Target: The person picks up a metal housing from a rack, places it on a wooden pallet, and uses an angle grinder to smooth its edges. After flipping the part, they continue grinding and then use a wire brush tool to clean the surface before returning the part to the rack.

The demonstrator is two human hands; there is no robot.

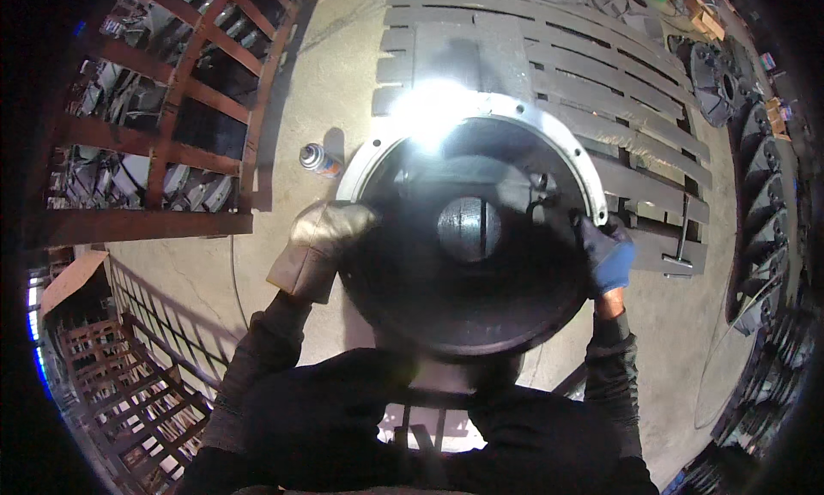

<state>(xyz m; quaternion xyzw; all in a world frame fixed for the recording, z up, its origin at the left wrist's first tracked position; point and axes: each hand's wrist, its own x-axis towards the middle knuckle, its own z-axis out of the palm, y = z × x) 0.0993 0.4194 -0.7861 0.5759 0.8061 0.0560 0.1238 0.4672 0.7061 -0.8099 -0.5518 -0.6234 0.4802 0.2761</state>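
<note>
Evidently, your gloved left hand (pixel 322 238) and right hand (pixel 608 255) are clasping opposite edges of the round dark housing (pixel 532 289), which you are holding before your torso.

Pale concrete floor (pixel 678 323) around and below both hands. Left of left hand (pixel 322 242): rust-brown slatted rack (pixel 167 128) with metal pieces behind slats. Second slatted rack (pixel 129 392) nearer the body, barred shadow (pixel 176 323) beside it. Beyond the hands: grey slatted pallet (pixel 592 59). Far right of right hand (pixel 608 250): dark metal parts (pixel 762 199) in rows. Bright light strip (pixel 34 325), far left.
</note>
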